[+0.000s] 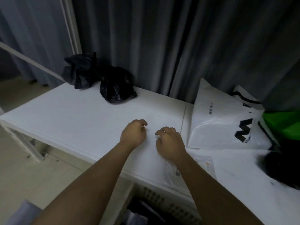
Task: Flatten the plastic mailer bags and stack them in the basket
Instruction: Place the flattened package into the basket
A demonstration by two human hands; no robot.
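My left hand [134, 134] and my right hand [169, 142] hover side by side over the middle of the white table [73, 114], fingers loosely curled, with nothing visibly held. Two crumpled black plastic bags [81, 71] [116, 85] sit at the table's back left. A flat white mailer bag [217, 120] with black lettering lies to the right of my right hand. A thin pale mailer with a label [209, 166] lies flat under my right forearm. The white perforated basket [164, 200] stands below the table's near edge, with dark bags inside.
Grey curtains [162, 46] hang right behind the table. A green bag [282, 122] and a dark object [280, 166] sit at the far right edge. A white frame bar [32, 60] slants at the left. Floor shows to the left of the table.
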